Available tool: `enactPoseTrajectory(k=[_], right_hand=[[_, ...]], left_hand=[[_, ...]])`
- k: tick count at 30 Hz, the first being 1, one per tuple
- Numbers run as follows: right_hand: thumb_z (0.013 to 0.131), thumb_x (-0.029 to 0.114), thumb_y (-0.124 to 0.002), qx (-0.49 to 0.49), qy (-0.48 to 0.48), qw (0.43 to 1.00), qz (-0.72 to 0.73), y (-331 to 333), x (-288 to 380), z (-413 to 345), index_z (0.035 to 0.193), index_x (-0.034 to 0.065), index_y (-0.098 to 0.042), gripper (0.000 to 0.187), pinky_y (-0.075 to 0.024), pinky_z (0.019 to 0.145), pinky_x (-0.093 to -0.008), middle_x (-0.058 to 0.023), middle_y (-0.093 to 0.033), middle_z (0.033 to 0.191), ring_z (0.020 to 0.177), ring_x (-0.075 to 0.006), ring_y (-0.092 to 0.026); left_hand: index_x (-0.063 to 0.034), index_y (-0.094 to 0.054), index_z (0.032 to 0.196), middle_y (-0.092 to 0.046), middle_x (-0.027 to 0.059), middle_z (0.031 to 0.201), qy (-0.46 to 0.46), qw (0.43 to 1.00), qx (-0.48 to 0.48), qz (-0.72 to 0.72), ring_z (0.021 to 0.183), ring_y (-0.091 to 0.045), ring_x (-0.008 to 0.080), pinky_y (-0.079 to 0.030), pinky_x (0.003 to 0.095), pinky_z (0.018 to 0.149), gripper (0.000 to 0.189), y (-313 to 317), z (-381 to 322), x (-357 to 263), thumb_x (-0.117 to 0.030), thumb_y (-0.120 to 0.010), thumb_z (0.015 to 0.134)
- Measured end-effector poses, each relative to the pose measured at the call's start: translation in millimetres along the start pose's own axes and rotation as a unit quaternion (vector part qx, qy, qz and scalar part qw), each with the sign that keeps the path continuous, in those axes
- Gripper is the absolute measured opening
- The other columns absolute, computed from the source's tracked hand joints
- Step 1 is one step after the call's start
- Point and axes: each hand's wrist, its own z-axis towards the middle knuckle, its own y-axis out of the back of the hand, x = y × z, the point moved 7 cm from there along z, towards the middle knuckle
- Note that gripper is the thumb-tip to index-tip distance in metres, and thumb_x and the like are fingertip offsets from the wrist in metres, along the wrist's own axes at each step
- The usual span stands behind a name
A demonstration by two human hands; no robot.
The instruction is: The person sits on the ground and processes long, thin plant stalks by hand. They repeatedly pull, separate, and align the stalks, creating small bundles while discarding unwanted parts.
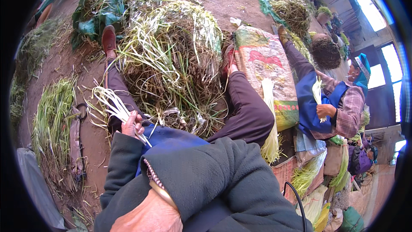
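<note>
My left hand (132,126) grips a small bunch of long white plant stalks (112,102) near its lower end; the stalks fan out to the upper left over my trouser leg. My right hand (151,214), with a bangle at the wrist, reaches across my body at the bottom edge; its fingers are cut off from view. Between my legs rises a large heap of green and pale stalks with brown, withered leaves (173,61). A bundle of pale stalks (269,119) lies beside my right knee, partly on a printed woven sack (264,61).
On the left, a green stalk pile (53,119) lies beside a long, dirty strip (76,141). A green net sack (99,13) with stalks is beyond my left foot. At right sits a co-worker (341,103) holding pale stalks; more bundles (309,174) lie below them.
</note>
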Motion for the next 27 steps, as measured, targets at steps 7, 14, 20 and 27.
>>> enactPoseTrajectory(k=[7,14,20,27], right_hand=[[0.074,0.038,-0.064,0.030,-0.081,0.995,0.047,20.5,-10.3,-18.5,0.103,-0.0003,-0.052,0.050,-0.0442,0.060,-0.0350,-0.0175,-0.058,0.078,0.070,-0.0229,-0.058],[0.064,0.002,-0.074,-0.408,-0.386,0.812,-0.158,159.5,-32.4,-175.0,0.128,0.0113,-0.023,0.083,-0.0458,0.056,-0.0256,-0.0051,-0.055,0.067,0.058,-0.0125,-0.054],[0.065,0.003,-0.075,-0.665,-0.179,0.690,-0.223,224.2,88.4,-280.1,0.123,0.0140,-0.028,0.076,-0.0386,0.039,-0.0194,0.0003,-0.055,0.061,0.044,-0.0067,-0.048],[0.067,0.008,-0.075,-0.697,-0.082,0.624,-0.344,230.9,160.9,-299.0,0.122,0.0091,-0.028,0.073,-0.0338,0.035,-0.0171,0.0001,-0.054,0.060,0.042,-0.0048,-0.044]], left_hand=[[-0.0132,-0.051,0.084,-0.054,-0.0009,0.065,0.001,1.000,-0.001,0.008,0.039,-0.037,0.0048,-0.029,0.0198,0.034,0.010,0.3,0.2,1.3,-0.020,-0.059,0.084],[-0.0123,-0.051,0.084,-0.053,-0.0001,0.064,0.003,1.000,0.003,0.015,0.042,-0.040,0.0059,-0.032,0.0220,0.034,0.010,3.4,6.1,4.3,-0.021,-0.056,0.086],[-0.0134,-0.050,0.088,-0.052,0.0001,0.064,0.000,1.000,-0.010,0.016,0.039,-0.037,0.0065,-0.030,0.0215,0.034,0.010,5.4,9.4,7.0,-0.019,-0.058,0.085],[-0.0143,-0.051,0.088,-0.053,-0.0003,0.064,-0.003,0.999,-0.012,0.035,0.040,-0.037,0.0062,-0.030,0.0217,0.035,0.010,5.5,9.6,7.4,-0.020,-0.058,0.084]])
